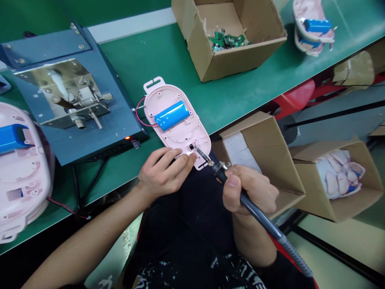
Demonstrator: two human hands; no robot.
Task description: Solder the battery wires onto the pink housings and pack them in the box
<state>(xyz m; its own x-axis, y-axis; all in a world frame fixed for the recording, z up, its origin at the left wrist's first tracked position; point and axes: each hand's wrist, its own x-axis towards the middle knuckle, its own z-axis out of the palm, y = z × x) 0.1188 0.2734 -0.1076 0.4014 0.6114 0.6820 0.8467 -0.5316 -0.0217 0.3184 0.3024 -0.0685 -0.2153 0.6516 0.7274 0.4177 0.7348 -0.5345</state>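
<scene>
A pale pink oval shell (186,134) lies at the green table's edge, with a blue wrapped battery (172,115) in it and a red and dark wire looping at its left side. Bent over the shell's lower end, my left hand (165,168) presses its fingertips near a small dark square part; whatever they pinch is too small to make out. My right hand (251,188) is closed around the handle of a soldering iron (221,172), whose tip touches or nearly touches the shell beside my left fingertips.
A blue machine (111,100) with a lit orange light stands at left, beside stacked pink shells (33,168). A cardboard box (240,60) of green circuit boards is behind. More shells (313,8) lie back right; an open box (267,140) and a filled box (319,192) sit at right.
</scene>
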